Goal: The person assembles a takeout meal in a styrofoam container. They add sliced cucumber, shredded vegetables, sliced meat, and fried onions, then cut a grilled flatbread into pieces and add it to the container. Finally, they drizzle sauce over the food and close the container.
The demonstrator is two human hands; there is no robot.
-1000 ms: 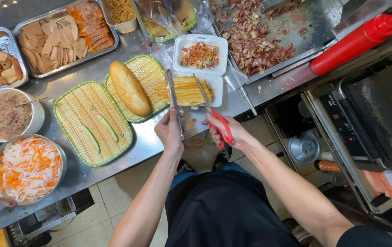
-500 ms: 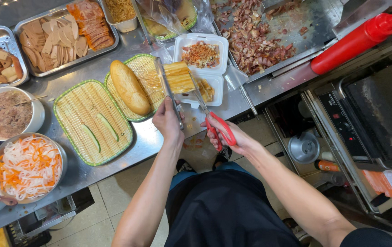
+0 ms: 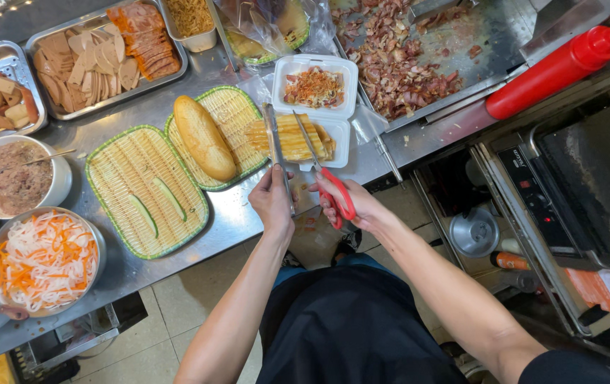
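**Tongs and scissors close in on the yellow stack**

The left hand is clamped around the handle end of a pair of metal tongs, whose tips reach onto the stack of yellow omelette strips. The right hand has its fingers through the red handles of scissors, and the blades, slightly parted, lie across the right side of the same stack. A second ago both hands sat lower, off the counter edge, with the tongs holding the stack up beside the bread; now the stack lies flat, half on the round woven tray and half over the lower half of the white foam box, and both tools bear on it together. That reads as lifting having given way to cutting.

Just left of the stack, a baguette lies on the same tray. Further left, the rectangular woven tray carries two cucumber slivers. The box's upper half holds a shredded orange topping. Near the left edge sits a bowl of pickled carrot and radish.
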